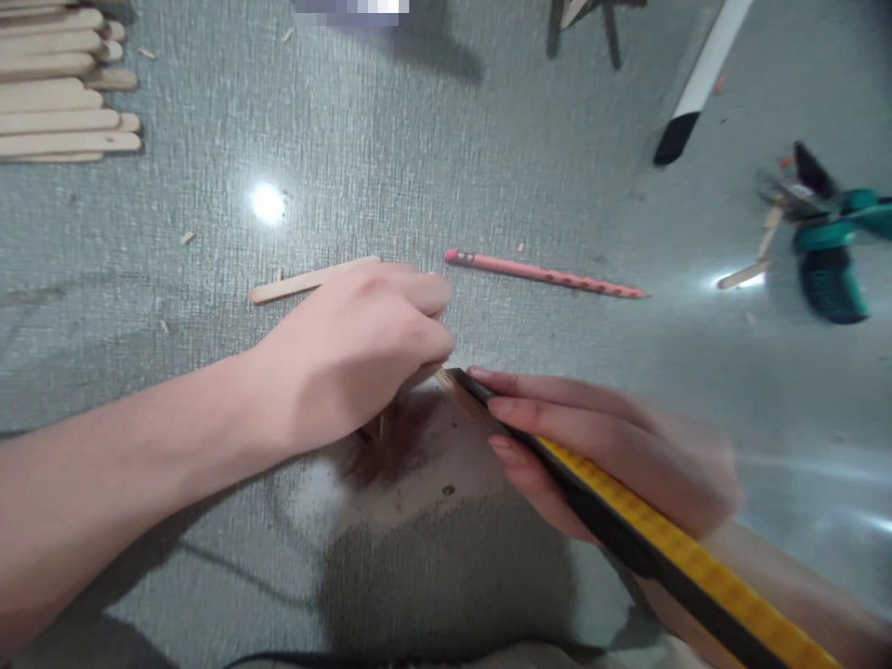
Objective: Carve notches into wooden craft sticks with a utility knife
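My right hand is wrapped round a yellow and black utility knife, its tip pointing up and left. The tip meets a thin wooden stick that sticks out from under my left hand. My left hand is closed, its fingers pressed down on that stick, most of which is hidden. Below the left palm, small wooden pieces show in shadow. A flat craft stick lies just behind the left hand. A pink pencil rests beyond the fingertips.
A pile of craft sticks lies at the far left. Green-handled pliers and a broken stick piece are at the right. A white pen-like stick with a black end lies at the upper right. Wood chips dot the grey tabletop.
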`<control>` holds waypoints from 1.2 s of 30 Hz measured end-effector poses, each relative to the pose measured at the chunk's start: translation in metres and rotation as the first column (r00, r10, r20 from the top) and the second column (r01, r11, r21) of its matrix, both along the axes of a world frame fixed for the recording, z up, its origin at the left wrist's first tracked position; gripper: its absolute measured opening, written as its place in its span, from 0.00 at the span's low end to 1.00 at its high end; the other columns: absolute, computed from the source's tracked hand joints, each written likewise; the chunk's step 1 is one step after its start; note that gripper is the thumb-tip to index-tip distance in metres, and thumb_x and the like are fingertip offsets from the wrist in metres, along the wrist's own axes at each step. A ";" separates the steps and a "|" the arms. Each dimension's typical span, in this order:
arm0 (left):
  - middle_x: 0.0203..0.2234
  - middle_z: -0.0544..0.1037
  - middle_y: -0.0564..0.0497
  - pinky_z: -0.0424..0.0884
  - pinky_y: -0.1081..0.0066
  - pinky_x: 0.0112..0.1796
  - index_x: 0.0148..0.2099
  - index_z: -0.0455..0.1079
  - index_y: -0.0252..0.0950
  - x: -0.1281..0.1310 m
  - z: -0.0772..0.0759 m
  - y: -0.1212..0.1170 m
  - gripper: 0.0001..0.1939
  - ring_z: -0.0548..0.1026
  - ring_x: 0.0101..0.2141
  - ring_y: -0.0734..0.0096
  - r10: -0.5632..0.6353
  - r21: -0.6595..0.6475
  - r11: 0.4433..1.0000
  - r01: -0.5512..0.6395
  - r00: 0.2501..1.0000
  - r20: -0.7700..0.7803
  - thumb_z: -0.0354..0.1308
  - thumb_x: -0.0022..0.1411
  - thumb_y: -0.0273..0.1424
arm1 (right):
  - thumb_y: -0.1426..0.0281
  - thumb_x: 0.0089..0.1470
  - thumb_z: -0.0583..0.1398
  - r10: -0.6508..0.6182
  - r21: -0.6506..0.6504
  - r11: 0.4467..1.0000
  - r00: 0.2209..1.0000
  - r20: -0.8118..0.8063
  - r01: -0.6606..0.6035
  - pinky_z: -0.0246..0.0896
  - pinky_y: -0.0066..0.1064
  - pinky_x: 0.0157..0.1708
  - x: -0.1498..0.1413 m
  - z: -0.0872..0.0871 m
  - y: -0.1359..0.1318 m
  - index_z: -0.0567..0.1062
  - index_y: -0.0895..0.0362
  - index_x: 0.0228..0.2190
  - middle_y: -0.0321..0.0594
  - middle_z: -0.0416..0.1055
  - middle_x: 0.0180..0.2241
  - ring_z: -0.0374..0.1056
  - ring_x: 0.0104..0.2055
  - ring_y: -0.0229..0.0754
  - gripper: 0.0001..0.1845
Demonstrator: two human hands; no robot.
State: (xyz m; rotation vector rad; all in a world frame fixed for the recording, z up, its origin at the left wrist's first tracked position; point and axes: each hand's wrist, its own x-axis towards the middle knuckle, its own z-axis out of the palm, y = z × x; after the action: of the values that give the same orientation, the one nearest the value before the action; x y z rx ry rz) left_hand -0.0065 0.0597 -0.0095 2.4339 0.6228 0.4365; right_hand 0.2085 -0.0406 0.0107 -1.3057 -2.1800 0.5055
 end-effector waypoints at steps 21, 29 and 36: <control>0.24 0.68 0.53 0.59 0.69 0.30 0.31 0.78 0.37 0.001 0.005 0.001 0.19 0.64 0.26 0.74 -0.011 -0.062 0.998 0.010 1.000 -0.015 0.47 0.65 0.20 | 0.74 0.54 0.64 -0.039 0.015 0.999 0.999 -0.005 0.039 0.81 0.32 0.35 0.003 -0.008 -0.006 0.74 0.44 0.51 0.34 0.79 0.46 0.79 0.38 0.46 0.24; 0.23 0.66 0.54 0.57 0.71 0.29 0.29 0.77 0.37 0.000 0.006 -0.001 0.19 0.62 0.26 0.75 -0.013 -0.026 1.000 0.012 0.999 -0.043 0.48 0.64 0.19 | 0.75 0.53 0.63 0.028 -0.028 0.999 0.997 0.074 -0.026 0.80 0.32 0.40 0.000 0.003 -0.002 0.75 0.49 0.45 0.39 0.80 0.45 0.79 0.40 0.46 0.18; 0.23 0.66 0.54 0.57 0.72 0.28 0.29 0.76 0.38 0.001 0.004 -0.003 0.19 0.63 0.27 0.75 0.032 0.014 0.999 -0.032 0.998 -0.047 0.47 0.64 0.19 | 0.79 0.57 0.59 0.032 -0.212 0.976 0.994 -0.107 -0.055 0.79 0.31 0.30 -0.003 0.012 -0.002 0.74 0.45 0.50 0.32 0.80 0.31 0.79 0.31 0.44 0.22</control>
State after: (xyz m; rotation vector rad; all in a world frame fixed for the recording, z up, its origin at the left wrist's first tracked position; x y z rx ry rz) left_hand -0.0051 0.0567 -0.0056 2.4556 0.6815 0.3986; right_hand 0.2051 -0.0426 0.0226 -1.3120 -2.1180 0.8274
